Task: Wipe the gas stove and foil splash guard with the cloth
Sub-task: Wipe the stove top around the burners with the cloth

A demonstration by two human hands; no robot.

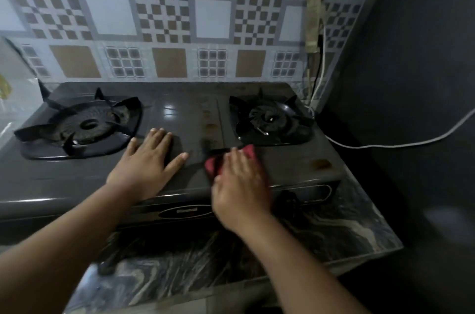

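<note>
The right hand (241, 182) pressed the red cloth (248, 151) near the gas stove's (180, 113) front edge, grip flattened on it; the left hand (149, 159) lay open; grease might just smear

The gas stove (180, 113) sits on the countertop (359, 218), its back edge against the patterned splash guard (164, 31) on the wall behind. Two burners lie on its top — the left burner (84, 126) and the right burner (272, 118), well apart. Between them, toward the front edge, the left hand (147, 159) lies flat on the top; just right of it the right hand (241, 180) presses the cloth (218, 162) down, just before the right burner. A cable (385, 145) trails over the counter to the right of the stove.
</note>
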